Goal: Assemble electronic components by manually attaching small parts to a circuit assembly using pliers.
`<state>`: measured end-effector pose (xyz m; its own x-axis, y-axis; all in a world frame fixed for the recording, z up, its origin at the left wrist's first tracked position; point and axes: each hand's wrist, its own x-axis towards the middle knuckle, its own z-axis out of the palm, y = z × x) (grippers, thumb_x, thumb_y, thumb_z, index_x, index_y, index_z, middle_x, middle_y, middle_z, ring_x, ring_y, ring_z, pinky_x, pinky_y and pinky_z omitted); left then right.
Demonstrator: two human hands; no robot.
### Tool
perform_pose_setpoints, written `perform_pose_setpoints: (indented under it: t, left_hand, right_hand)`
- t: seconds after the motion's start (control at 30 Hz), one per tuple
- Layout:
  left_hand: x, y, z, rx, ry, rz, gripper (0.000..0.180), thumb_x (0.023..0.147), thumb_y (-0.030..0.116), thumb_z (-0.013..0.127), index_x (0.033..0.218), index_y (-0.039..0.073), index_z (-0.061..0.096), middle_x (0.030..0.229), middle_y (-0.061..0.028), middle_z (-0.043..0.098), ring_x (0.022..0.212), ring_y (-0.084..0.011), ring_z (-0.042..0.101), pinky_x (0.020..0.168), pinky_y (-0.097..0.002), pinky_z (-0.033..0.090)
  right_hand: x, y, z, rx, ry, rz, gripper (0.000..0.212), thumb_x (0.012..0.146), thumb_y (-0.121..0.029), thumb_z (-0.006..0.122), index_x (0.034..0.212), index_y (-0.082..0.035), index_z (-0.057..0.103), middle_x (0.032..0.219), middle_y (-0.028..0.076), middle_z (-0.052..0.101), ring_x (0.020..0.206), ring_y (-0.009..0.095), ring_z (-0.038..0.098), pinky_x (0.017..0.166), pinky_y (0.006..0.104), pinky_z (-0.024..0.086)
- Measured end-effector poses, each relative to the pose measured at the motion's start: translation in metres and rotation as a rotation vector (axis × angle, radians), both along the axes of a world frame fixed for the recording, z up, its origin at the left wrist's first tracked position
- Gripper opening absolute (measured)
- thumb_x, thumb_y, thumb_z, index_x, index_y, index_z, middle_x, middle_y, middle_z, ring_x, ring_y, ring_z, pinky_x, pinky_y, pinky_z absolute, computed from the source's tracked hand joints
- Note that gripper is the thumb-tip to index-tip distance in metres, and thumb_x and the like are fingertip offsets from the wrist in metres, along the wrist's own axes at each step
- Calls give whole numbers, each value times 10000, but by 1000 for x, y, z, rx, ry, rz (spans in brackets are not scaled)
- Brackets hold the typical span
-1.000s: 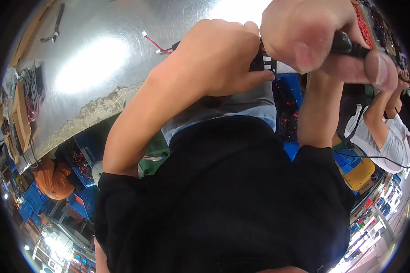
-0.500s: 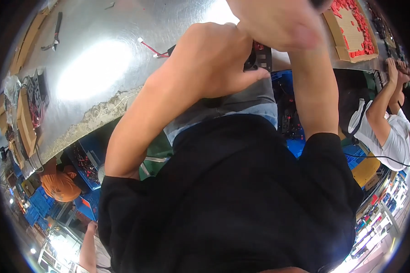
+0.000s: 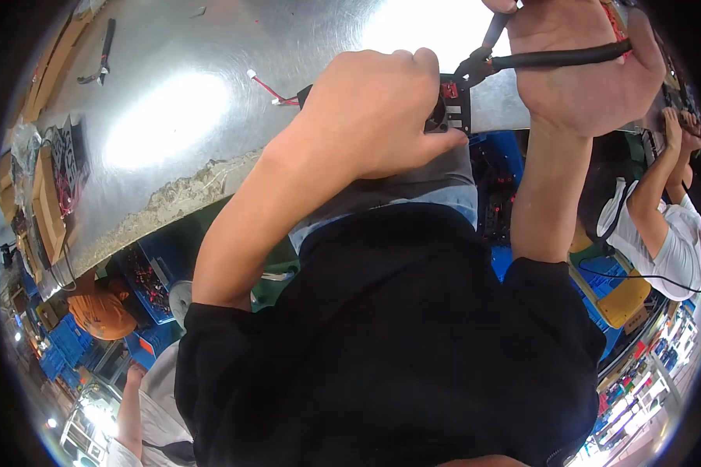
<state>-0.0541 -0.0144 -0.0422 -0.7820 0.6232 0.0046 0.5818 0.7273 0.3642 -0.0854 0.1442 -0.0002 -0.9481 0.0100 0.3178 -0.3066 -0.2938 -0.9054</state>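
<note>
My left hand is closed over a black flat part with slots and a small red piece at its right end. Most of that part is hidden under the hand. From its left side a red wire with white connectors runs out onto the metal table. My right hand, palm showing, holds a pair of pliers with black handles, the handles spread apart. The pliers' dark head is at the upper right corner of the black part; whether they touch I cannot tell.
Another hand tool lies at the table's far left. A cardboard box with bagged parts stands at the left edge. The table's front edge is chipped. Blue crates sit below. One co-worker is at the right, others lower left.
My right hand has swung right and turned palm into view, showing the pliers with spread handles. The red piece on the black part shows more now. My left hand keeps its hold.
</note>
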Motion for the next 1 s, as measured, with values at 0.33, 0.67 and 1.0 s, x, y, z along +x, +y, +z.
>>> perform_pose_setpoints:
  t: [0.33, 0.67, 1.0]
  left_hand:
    - [0, -1, -2, 23, 39, 4, 632, 833, 552, 698, 912, -65, 581, 752, -216, 653, 760, -411, 667, 677, -458, 531]
    - [2, -1, -3, 29, 44, 11, 614, 844, 569, 676, 873, -34, 569, 714, -199, 635, 730, -402, 662, 650, -451, 522]
    - [0, -2, -1, 63, -18, 2, 545, 831, 486, 736, 857, -29, 559, 780, -199, 641, 758, -410, 651, 660, -460, 510]
  right_hand:
    - [2, 8, -8, -57, 44, -76, 740, 955, -578, 412, 1246, 94, 524, 983, 111, 556, 885, 196, 508, 733, 298, 437]
    - [3, 16, -12, -397, -19, 158, 642, 982, -568, 371, 1147, 19, 570, 944, 104, 572, 794, 184, 525, 691, 323, 436]
    - [12, 18, -13, -151, 172, 203, 647, 957, -569, 411, 1150, 34, 543, 968, 139, 581, 799, 207, 547, 687, 335, 445]
